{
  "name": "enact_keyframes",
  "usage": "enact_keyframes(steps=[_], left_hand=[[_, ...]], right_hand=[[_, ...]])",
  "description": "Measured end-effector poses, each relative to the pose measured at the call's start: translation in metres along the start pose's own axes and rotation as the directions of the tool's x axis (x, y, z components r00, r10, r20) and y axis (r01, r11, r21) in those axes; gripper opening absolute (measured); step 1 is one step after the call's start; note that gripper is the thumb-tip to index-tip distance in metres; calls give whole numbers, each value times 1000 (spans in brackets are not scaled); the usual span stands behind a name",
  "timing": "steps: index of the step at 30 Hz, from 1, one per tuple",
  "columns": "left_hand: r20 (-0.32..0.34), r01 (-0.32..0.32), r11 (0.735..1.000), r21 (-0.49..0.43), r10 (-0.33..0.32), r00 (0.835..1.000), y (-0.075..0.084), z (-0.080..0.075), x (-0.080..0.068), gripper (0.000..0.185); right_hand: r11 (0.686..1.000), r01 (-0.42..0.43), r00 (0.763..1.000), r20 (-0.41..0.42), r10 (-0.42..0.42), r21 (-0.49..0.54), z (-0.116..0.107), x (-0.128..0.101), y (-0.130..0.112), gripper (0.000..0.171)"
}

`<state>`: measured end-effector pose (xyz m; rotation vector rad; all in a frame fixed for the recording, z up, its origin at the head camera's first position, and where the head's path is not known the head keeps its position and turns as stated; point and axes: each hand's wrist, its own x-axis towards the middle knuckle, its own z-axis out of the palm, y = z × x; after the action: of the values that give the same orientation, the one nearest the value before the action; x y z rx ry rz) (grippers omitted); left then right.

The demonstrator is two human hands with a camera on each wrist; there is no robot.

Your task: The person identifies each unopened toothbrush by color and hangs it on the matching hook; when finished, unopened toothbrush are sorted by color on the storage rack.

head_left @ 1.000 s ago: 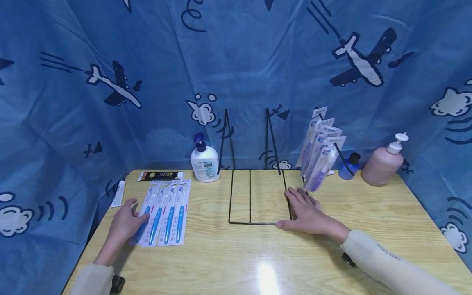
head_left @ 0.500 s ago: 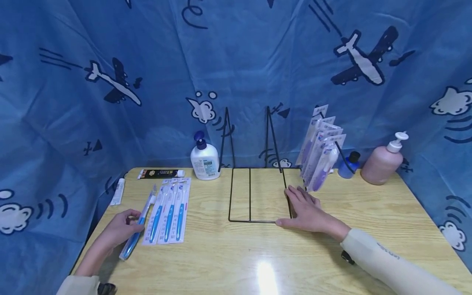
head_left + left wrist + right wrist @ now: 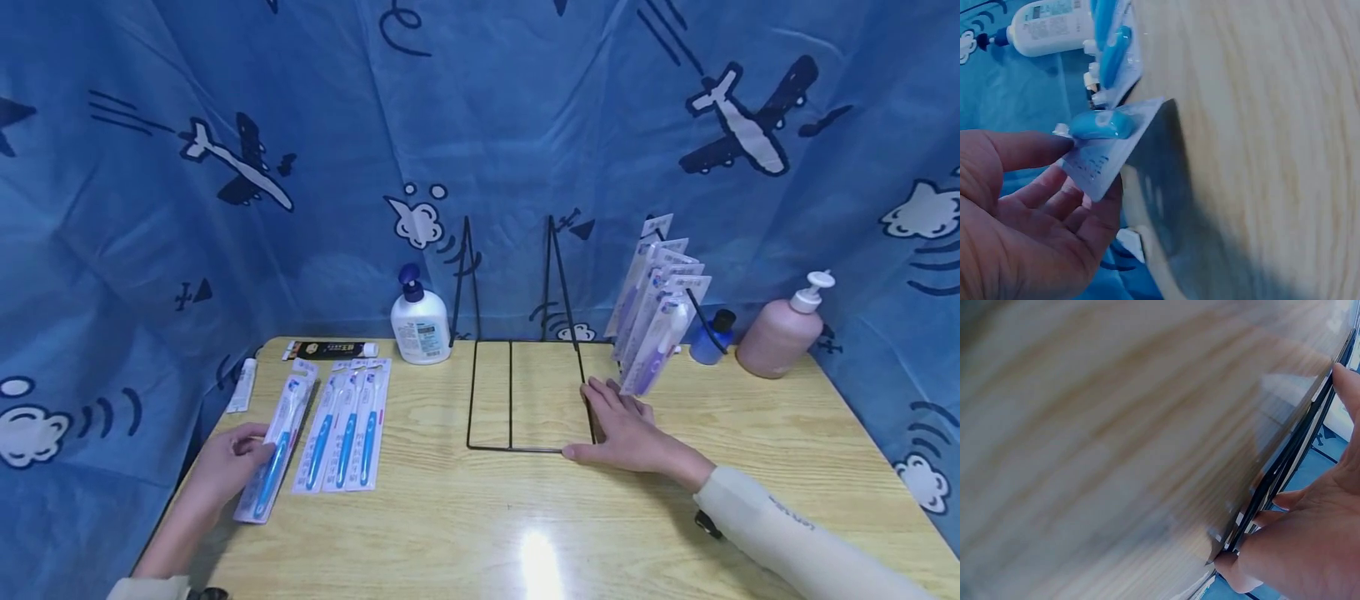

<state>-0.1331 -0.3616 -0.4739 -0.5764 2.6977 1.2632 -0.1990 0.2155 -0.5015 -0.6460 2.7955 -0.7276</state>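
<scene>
1. Key relation: blister-packed blue toothbrush (image 3: 283, 433) is L of black wire rack (image 3: 511, 400), past the flat pkgs; L hand (image 3: 227, 468) is the nearer one, R hand (image 3: 628, 437) well apart from it, at the rack.
2. L fingers: pinching that pkg by its rack-far edge, thumb on front face, others behind; pkg body lies rackward of the grip.
3. Long axis: roughly fore-aft, brush-head end far & leaning a bit rackward. Looks tilted up off tabletop (image 3: 465, 533).
4. R fingers: spread wide at rack's R front corner, thumb at front rail (image 3: 525, 450); pressure, can't tell.
5. Count L of rack: 3 flat blue toothbrush pkgs (image 3: 347, 429), side by side; 1 black toothpaste tube (image 3: 330, 350); 1 small white tube (image 3: 242, 386); 1 white pump bottle (image 3: 421, 329), just beside rack.
6. Count on rack: 3 prongs (image 3: 564, 287); purple toothbrush pkgs (image 3: 658, 346) on R-most, min. 4, overlap hides exact no.
7. Count R of rack: 1 blue bottle w/ black cap (image 3: 702, 346), 1 pink pump bottle (image 3: 778, 337).
</scene>
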Motion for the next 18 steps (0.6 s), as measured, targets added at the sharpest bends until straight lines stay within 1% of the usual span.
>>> enact_keyframes(steps=[2,4,7,9,12,16,18], left_hand=[[-25,-10,1000,-21,10,1000,4,-2,-4,44],[-29,-41,998,-52,39,999,8,-3,-8,45],[-18,-116,985,-127,114,993,16,-1,-16,47],[-3,-166,968,-191,168,986,23,3,-21,47],[-4,-224,936,-271,231,973,35,11,-29,48],[6,-248,902,-353,267,964,52,24,-37,49],[12,-270,882,-386,298,955,60,33,-42,48]], right_hand=[[1000,6,1000,-7,-6,-3,3,2,3,116],[1000,17,1000,-22,-17,-3,8,4,9,117],[1000,16,999,-27,-16,2,12,6,15,120],[1000,19,999,-29,-19,5,10,5,13,120],[999,31,999,-26,-31,6,6,3,10,118],[999,35,999,-22,-35,7,6,2,8,117],[1000,22,1000,-12,-22,7,4,2,5,117]])
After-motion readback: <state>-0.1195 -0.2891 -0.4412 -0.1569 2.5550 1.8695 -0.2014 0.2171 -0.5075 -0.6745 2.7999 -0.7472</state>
